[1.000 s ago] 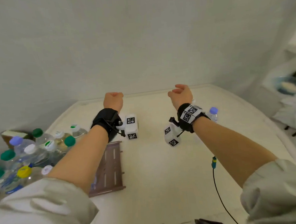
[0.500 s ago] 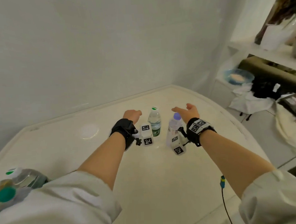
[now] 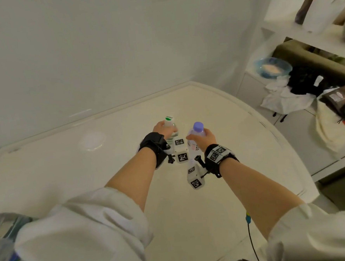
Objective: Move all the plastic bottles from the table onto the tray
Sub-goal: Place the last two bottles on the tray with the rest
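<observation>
Two clear plastic bottles stand upright near the middle of the cream table [image 3: 49, 174]. My left hand [image 3: 163, 130] is wrapped around the bottle with the green-and-white cap [image 3: 169, 122]. My right hand [image 3: 203, 139] grips the bottle with the purple cap [image 3: 197, 132] just below its neck. Both wrists carry black bands with white marker cubes. The tray is out of view. More bottles [image 3: 5, 255] show blurred at the bottom left, partly hidden behind my left sleeve.
A white wall runs behind the table. To the right stand white shelves with a blue bowl [image 3: 273, 68], crumpled cloths and dark clutter. A thin cable [image 3: 252, 240] with a green tag hangs by my right sleeve.
The view swung right, away from the tray and the bottle cluster. Both hands reached forward and closed on the two bottles, which they were only approaching half a second ago.
</observation>
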The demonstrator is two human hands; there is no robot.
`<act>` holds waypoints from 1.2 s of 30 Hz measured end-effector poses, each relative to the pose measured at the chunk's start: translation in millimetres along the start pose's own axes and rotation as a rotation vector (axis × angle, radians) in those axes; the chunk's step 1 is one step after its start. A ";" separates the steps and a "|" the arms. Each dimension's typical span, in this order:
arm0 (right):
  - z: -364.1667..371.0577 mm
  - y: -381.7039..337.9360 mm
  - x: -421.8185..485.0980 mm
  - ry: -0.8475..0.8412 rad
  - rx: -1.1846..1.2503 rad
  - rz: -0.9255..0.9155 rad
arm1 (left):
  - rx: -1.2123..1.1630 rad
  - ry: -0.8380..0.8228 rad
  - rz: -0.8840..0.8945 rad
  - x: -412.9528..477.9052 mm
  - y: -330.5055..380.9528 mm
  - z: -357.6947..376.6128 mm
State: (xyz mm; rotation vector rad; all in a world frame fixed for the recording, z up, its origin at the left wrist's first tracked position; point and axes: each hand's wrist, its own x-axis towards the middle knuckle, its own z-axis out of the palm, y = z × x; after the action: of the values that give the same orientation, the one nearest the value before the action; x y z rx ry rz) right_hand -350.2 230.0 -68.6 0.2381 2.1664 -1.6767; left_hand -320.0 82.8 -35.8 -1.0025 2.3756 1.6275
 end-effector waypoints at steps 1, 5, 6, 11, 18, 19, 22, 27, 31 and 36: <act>0.4 0.5 0.6 -0.007 -0.011 -0.002 | 0.021 0.002 0.006 3.4 -0.6 2.4; 3.1 12.3 4.9 -0.016 -0.020 0.031 | 0.040 -0.036 0.020 17.5 -9.3 10.7; 4.4 15.5 7.9 -0.011 -0.027 0.027 | 0.031 -0.046 0.021 20.4 -12.5 12.4; 4.9 25.6 24.2 -0.051 -0.343 -0.025 | 0.052 -0.013 0.030 37.8 -39.5 19.5; 8.8 37.7 29.9 -0.041 -0.413 0.008 | 0.089 0.013 0.046 40.2 -56.4 14.0; 11.0 35.8 28.5 -0.047 -0.421 0.012 | 0.104 -0.008 0.049 61.0 -73.7 16.4; 17.9 37.8 24.4 -0.042 -0.391 0.035 | 0.174 -0.039 0.057 87.1 -102.0 18.8; 39.1 46.1 3.6 -0.092 -0.396 0.030 | 0.095 -0.010 0.050 -2.3 -83.4 -10.3; 57.6 49.2 -18.3 -0.118 -0.375 0.035 | 0.048 0.028 0.031 -32.9 -99.4 -27.8; 73.9 55.5 -43.1 -0.176 -0.395 0.020 | 0.038 0.073 -0.003 -47.3 -138.3 -47.1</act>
State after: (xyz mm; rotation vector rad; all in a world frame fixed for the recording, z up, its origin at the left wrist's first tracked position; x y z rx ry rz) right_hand -276.1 178.6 -116.1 0.0001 2.2897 -1.1747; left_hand -192.4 34.3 -106.3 -1.0765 2.4400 1.5640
